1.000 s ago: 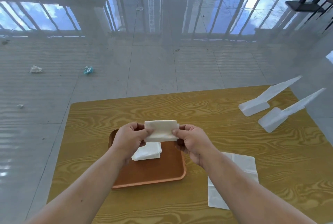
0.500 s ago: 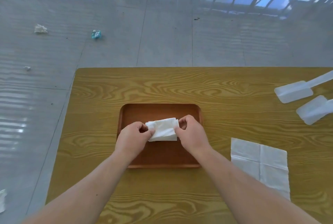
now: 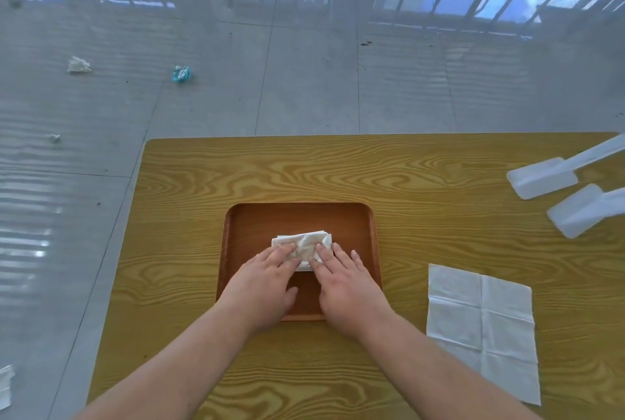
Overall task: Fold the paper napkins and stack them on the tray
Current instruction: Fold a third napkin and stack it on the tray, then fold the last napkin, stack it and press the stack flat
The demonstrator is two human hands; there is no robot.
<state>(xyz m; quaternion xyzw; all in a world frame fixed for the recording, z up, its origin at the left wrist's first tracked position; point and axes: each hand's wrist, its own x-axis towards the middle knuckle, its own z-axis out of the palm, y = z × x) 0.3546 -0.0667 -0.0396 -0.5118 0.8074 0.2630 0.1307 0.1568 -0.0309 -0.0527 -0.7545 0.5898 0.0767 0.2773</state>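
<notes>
A brown wooden tray [image 3: 351, 220] sits in the middle of the wooden table [image 3: 304, 169]. Folded white napkins [image 3: 306, 241] lie stacked in the tray's centre. My left hand [image 3: 267, 279] and my right hand [image 3: 341, 279] lie flat side by side, their straight fingers pressing down on the near half of the stack. The stack's near edge is hidden under the fingers. An unfolded white napkin [image 3: 483, 325] lies flat on the table to the right of the tray.
Two white plastic scoop-like objects [image 3: 544, 177] [image 3: 575, 210] rest at the table's right edge. Scraps of crumpled paper [image 3: 78, 65] and a blue wrapper [image 3: 181, 73] lie on the tiled floor beyond the table's left side.
The folded napkin, held up in both hands, came down onto the stack in the tray. Both hands let go of their pinch and now press flat on it.
</notes>
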